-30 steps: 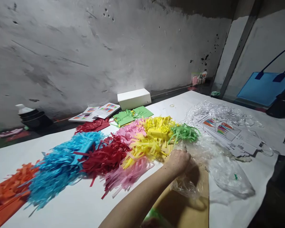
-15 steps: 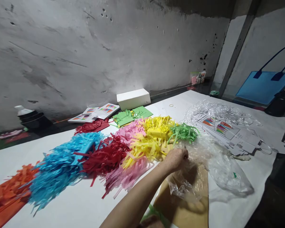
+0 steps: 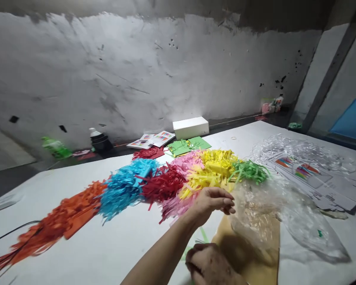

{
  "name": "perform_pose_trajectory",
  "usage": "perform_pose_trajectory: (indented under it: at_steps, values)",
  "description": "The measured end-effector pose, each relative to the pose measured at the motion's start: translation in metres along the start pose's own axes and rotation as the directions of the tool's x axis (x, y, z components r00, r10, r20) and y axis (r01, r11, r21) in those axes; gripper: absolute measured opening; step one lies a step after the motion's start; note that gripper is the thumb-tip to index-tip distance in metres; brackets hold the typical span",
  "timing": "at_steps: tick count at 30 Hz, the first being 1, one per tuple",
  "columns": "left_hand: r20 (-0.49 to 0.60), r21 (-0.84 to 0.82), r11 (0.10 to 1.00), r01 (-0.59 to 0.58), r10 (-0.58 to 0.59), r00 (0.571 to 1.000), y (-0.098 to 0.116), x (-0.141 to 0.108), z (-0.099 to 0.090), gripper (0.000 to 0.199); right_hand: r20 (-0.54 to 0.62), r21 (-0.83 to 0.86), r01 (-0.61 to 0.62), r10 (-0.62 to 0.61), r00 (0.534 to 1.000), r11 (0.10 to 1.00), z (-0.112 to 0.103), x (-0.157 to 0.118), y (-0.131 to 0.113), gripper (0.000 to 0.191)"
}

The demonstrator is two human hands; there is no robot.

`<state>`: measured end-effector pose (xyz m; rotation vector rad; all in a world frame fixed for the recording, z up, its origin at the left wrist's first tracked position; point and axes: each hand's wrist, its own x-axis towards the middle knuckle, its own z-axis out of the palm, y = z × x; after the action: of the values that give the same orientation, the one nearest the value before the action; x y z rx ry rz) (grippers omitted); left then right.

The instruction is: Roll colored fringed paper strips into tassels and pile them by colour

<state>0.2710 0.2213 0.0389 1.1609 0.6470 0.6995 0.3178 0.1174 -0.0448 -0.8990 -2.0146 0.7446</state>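
Observation:
My left hand (image 3: 215,201) is above the table, beside the clear plastic bag (image 3: 255,209). Its fingers are loosely curled, thumb and fingertips a little apart, with nothing visible between them. Lower down, my right hand (image 3: 212,263) is closed, its fingers curled under. Green paper strips (image 3: 204,234) stick out past its knuckles; the grip itself is partly hidden. Under the bag lies a brown cardboard sheet (image 3: 265,253). Just beyond my left hand are fringed paper bundles: yellow (image 3: 213,170), pink (image 3: 178,206), dark red (image 3: 163,183) and green (image 3: 250,171).
Blue (image 3: 127,190) and orange (image 3: 65,217) fringe bundles stretch leftward over the white table cover (image 3: 112,249). A white box (image 3: 191,127) and green sheets (image 3: 190,146) stand at the back. Clear cord (image 3: 296,152) and printed cards (image 3: 311,178) lie right.
The view has swung left, bringing the orange bundle more fully into sight. My left hand has come away from the plastic and its fingers have loosened. My right hand has risen further into view.

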Motion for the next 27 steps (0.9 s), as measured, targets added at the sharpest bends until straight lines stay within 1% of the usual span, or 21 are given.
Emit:
perform_pose_trajectory:
  at_steps: [1, 2, 5, 7, 8, 10, 12, 15, 18, 22, 24, 27]
  values:
    - [-0.052, -0.095, 0.995, -0.005, 0.000, 0.999, 0.002, -0.018, -0.007, 0.035, 0.007, 0.006, -0.004, 0.004, 1.000, 1.000, 0.001, 0.001, 0.002, 0.015]
    - [-0.107, -0.156, 0.988, -0.023, 0.007, 0.994, 0.004, -0.037, -0.014, 0.033, 0.002, 0.018, -0.014, 0.014, 1.000, 1.000, 0.000, 0.001, 0.003, 0.015]
    - [-0.271, -0.274, 0.953, -0.131, 0.054, 0.961, 0.000, -0.091, -0.032, 0.028, -0.032, 0.088, -0.050, 0.053, 0.998, 0.995, -0.007, -0.003, -0.003, 0.014]
    - [-0.348, -0.349, 0.917, -0.195, 0.066, 0.935, -0.007, -0.123, -0.038, 0.026, -0.039, 0.146, -0.063, 0.070, 0.997, 0.987, -0.015, -0.005, -0.013, 0.015]
    - [-0.373, -0.385, 0.898, -0.214, 0.060, 0.926, -0.011, -0.137, -0.040, 0.026, -0.049, 0.171, -0.063, 0.073, 0.996, 0.983, -0.019, -0.006, -0.020, 0.018]
    - [-0.401, -0.443, 0.866, -0.232, 0.040, 0.915, -0.019, -0.160, -0.041, 0.026, -0.104, 0.215, -0.051, 0.075, 0.992, 0.975, -0.026, -0.005, -0.037, 0.020]
    - [-0.410, -0.480, 0.843, -0.242, 0.029, 0.912, -0.027, -0.177, -0.041, 0.027, -0.167, 0.246, -0.011, 0.053, 0.985, 0.969, -0.028, -0.001, -0.054, 0.020]
    - [-0.403, -0.512, 0.817, -0.265, 0.044, 0.914, -0.034, -0.192, -0.041, 0.025, -0.227, 0.251, 0.052, 0.007, 0.974, 0.967, -0.019, 0.010, -0.075, 0.013]
    - [-0.387, -0.536, 0.790, -0.297, 0.083, 0.918, -0.037, -0.199, -0.044, 0.023, -0.242, 0.227, 0.130, -0.073, 0.968, 0.965, -0.001, 0.022, -0.086, 0.009]
    - [-0.397, -0.569, 0.742, -0.355, 0.130, 0.908, -0.040, -0.203, -0.050, 0.023, -0.230, 0.164, 0.224, -0.184, 0.956, 0.961, 0.017, 0.032, -0.086, 0.015]
    - [-0.420, -0.577, 0.722, -0.382, 0.138, 0.897, -0.042, -0.203, -0.053, 0.024, -0.228, 0.120, 0.235, -0.204, 0.952, 0.965, 0.022, 0.035, -0.083, 0.015]
    - [-0.452, -0.578, 0.710, -0.402, 0.132, 0.882, -0.047, -0.204, -0.055, 0.025, -0.191, 0.087, 0.222, -0.202, 0.961, 0.971, 0.025, 0.036, -0.080, 0.014]
